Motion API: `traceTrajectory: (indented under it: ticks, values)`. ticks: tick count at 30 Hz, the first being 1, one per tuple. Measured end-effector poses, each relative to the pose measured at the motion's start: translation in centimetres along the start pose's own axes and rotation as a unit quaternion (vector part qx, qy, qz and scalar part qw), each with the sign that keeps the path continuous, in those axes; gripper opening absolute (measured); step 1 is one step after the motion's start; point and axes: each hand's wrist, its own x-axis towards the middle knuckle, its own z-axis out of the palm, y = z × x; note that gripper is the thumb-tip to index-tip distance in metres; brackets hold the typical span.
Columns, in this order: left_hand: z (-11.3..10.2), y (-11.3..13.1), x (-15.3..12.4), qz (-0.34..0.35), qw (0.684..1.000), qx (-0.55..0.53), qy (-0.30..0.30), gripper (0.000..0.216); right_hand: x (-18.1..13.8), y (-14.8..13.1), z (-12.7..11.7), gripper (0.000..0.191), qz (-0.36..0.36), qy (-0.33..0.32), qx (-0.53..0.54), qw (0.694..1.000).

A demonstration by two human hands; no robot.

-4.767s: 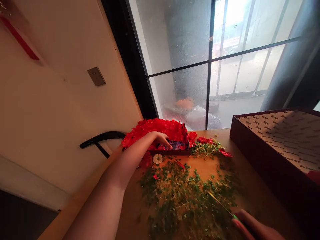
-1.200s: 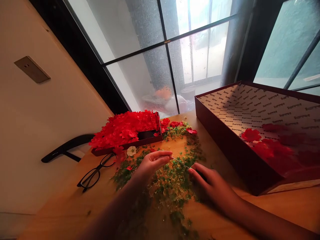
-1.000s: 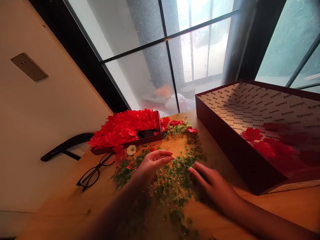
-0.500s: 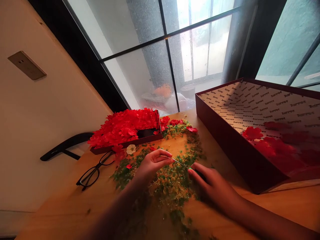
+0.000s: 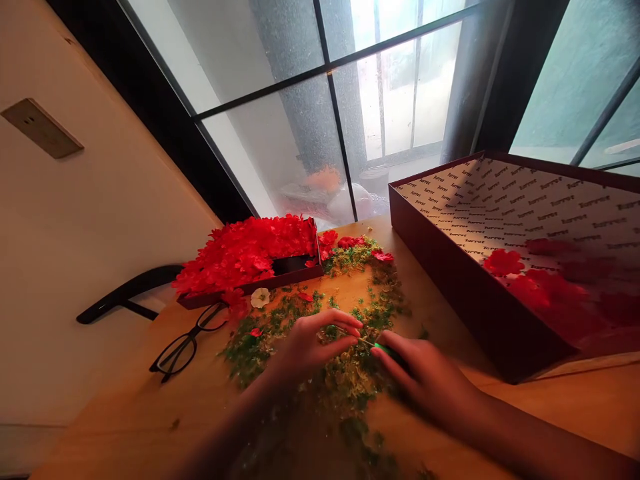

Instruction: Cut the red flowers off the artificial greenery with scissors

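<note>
My left hand (image 5: 313,343) hovers low over a heap of green and yellowish artificial sprigs (image 5: 350,373) on the wooden table (image 5: 130,420), thumb and fingers pinched on a thin wire stem (image 5: 361,341). My right hand (image 5: 420,377) is closed on the green end (image 5: 384,349) of that same stem, close to the left fingertips. Behind the hands, a small dark red tray (image 5: 250,293) is piled with red fabric flowers (image 5: 245,250).
A large maroon box (image 5: 450,287) with printed lining holds several red flowers (image 5: 503,261) at the right. Black glasses (image 5: 183,347) lie left of the sprigs, a white flower (image 5: 260,297) by the tray. A black chair back (image 5: 125,297) stands past the table's left edge; windows behind.
My left hand left the red flower tray and came to the stem near the right hand. In the last half second both hands drew closer together and dropped nearer the sprigs.
</note>
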Motion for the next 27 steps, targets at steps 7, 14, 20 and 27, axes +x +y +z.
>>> traceTrajectory:
  ticks: [7, 14, 20, 27]
  values:
    - [1.2, 1.1, -0.5, 0.05, 0.997, 0.053, -0.001, 0.015, -0.3, -0.1, 0.1, 0.026, -0.062, -0.028, -0.043, 0.997]
    - [1.1, 1.1, -0.5, 0.067, 0.995, 0.078, 0.018, 0.016, -0.3, -0.8, -0.6, 0.016, -0.028, -0.023, 0.033, 0.999]
    - [1.2, 0.8, -0.4, 0.05, 0.993, 0.102, 0.026, 0.017, -0.2, -0.6, -0.4, 0.016, -0.025, -0.015, 0.059, 0.998]
    - [0.6, 1.3, -0.3, 0.042, 0.997, 0.063, -0.015, 0.02, -0.1, -0.3, -0.2, 0.018, -0.049, -0.015, 0.091, 0.995]
